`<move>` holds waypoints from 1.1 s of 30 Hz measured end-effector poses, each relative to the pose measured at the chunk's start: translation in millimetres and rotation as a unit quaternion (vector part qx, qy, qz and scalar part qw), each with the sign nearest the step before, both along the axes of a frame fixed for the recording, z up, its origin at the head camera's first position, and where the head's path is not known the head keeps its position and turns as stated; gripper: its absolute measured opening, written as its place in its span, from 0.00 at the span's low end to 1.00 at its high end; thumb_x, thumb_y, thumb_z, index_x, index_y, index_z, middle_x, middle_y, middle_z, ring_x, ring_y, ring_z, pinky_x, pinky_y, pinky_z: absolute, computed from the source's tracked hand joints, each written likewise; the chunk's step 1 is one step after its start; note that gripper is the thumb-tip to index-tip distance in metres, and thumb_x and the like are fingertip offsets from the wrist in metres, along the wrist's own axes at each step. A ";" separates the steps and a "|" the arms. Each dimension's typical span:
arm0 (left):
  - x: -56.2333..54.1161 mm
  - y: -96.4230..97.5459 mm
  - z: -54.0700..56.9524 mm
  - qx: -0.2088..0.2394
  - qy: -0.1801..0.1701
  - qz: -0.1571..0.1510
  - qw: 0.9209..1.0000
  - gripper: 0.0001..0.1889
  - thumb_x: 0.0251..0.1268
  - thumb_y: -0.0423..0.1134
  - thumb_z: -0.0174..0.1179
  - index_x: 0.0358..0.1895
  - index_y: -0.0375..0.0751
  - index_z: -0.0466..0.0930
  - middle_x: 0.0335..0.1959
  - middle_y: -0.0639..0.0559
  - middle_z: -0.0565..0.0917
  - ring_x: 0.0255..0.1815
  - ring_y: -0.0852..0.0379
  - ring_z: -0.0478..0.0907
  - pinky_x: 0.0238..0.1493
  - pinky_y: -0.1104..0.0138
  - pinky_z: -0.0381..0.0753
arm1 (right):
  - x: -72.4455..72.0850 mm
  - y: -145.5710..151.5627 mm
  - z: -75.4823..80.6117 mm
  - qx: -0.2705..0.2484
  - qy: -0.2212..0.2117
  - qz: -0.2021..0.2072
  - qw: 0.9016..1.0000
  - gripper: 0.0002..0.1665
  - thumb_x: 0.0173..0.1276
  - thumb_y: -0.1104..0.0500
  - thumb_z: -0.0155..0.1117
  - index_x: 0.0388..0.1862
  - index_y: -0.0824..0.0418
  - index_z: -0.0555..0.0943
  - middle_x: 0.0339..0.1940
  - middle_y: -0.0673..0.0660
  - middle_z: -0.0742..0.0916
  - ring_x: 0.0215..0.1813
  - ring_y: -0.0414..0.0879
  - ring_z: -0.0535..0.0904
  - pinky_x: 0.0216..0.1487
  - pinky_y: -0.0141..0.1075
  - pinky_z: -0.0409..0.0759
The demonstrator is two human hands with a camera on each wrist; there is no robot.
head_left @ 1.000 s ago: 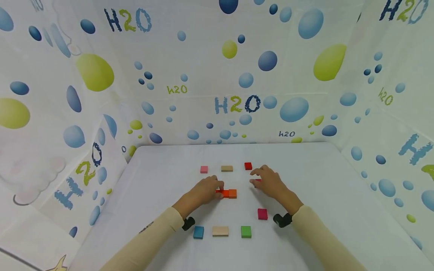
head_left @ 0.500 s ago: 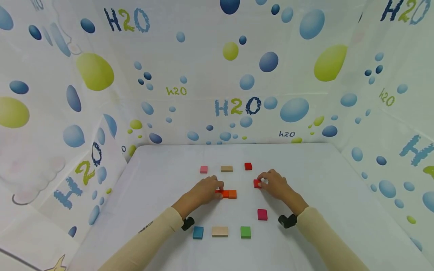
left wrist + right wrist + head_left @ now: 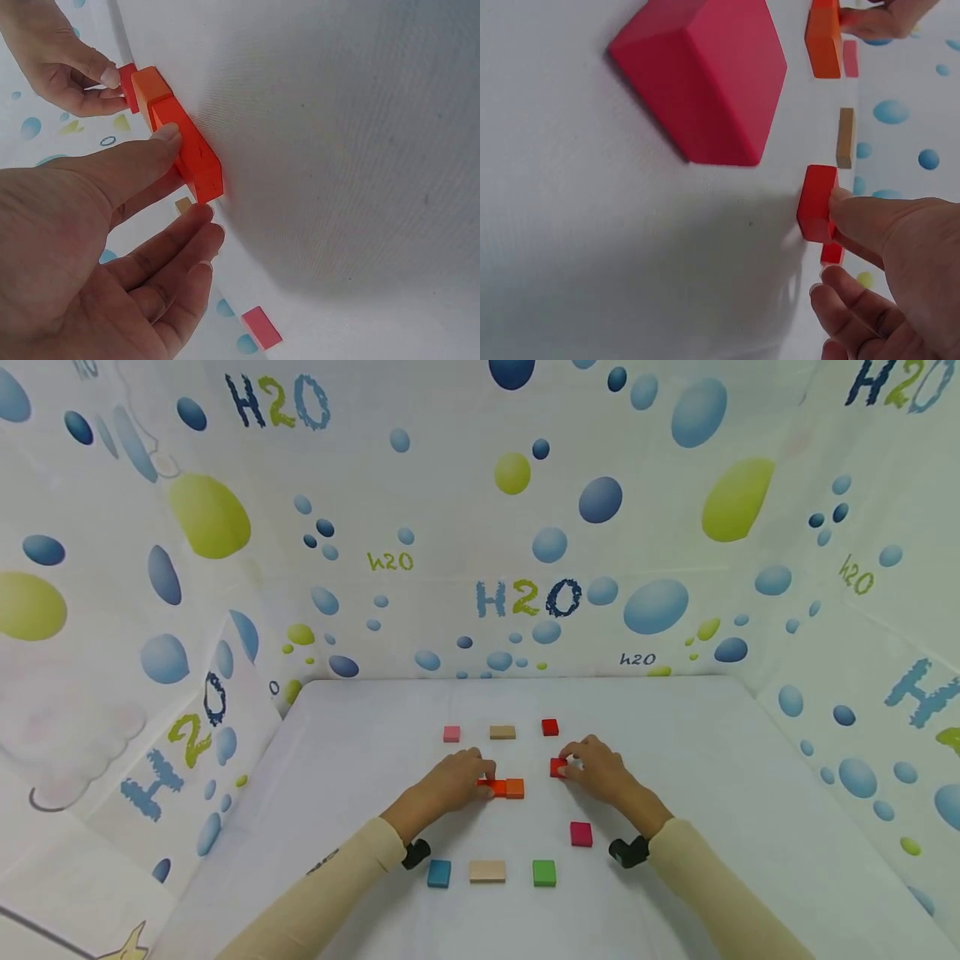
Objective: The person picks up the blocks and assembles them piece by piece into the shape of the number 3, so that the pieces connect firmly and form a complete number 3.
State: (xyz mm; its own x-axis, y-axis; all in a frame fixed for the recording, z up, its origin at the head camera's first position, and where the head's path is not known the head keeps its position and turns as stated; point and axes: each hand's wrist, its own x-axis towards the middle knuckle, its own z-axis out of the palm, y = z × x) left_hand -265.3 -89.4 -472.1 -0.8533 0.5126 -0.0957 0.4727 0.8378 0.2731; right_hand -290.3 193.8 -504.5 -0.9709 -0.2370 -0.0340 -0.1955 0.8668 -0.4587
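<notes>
Between thumb and fingers, my left hand (image 3: 453,777) pinches a bright orange-red block (image 3: 196,161) lying on the white table. An orange block (image 3: 514,788) sits end to end with it on the right, touching it. My right hand (image 3: 603,772) pinches a small red block (image 3: 815,202), a short gap to the right of the orange one and slightly farther back. Its other fingers stay loosely spread in the right wrist view. A crimson block (image 3: 581,834) lies nearer the front, below the right hand.
At the back stand a pink block (image 3: 452,734), a tan block (image 3: 502,732) and another red block (image 3: 551,727). Along the front lie a blue block (image 3: 439,873), a beige block (image 3: 487,872) and a green block (image 3: 544,872). A patterned curtain (image 3: 450,485) surrounds the table.
My right hand has taken hold of the red block and moved it a little left, towards the orange block. The left hand keeps its place on the orange-red block.
</notes>
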 end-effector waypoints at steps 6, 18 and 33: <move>2.4 0.5 3.7 -0.001 0.005 -0.003 1.000 0.09 0.70 0.43 0.72 0.48 0.47 0.86 0.41 0.48 0.81 0.41 0.52 0.76 0.48 0.60 0.83 | 0.5 -12.4 -0.9 -0.002 0.001 0.003 1.000 0.16 0.74 0.53 0.72 0.58 0.53 0.86 0.51 0.58 0.82 0.53 0.50 0.79 0.58 0.52 0.83; 2.4 -0.8 4.2 -0.014 0.010 -0.005 1.000 0.11 0.70 0.44 0.72 0.51 0.48 0.86 0.42 0.49 0.81 0.42 0.54 0.76 0.48 0.62 0.83 | 1.1 -34.3 1.3 -0.004 0.003 0.019 1.000 0.15 0.72 0.53 0.74 0.56 0.51 0.86 0.51 0.57 0.82 0.52 0.49 0.79 0.59 0.51 0.83; -0.4 0.7 1.0 -0.025 -0.001 0.003 1.000 0.12 0.70 0.45 0.72 0.53 0.50 0.86 0.45 0.50 0.82 0.44 0.55 0.77 0.50 0.62 0.84 | -1.6 -47.2 0.9 -0.022 -0.014 0.034 0.999 0.14 0.73 0.53 0.73 0.55 0.50 0.85 0.53 0.57 0.82 0.54 0.50 0.79 0.59 0.51 0.82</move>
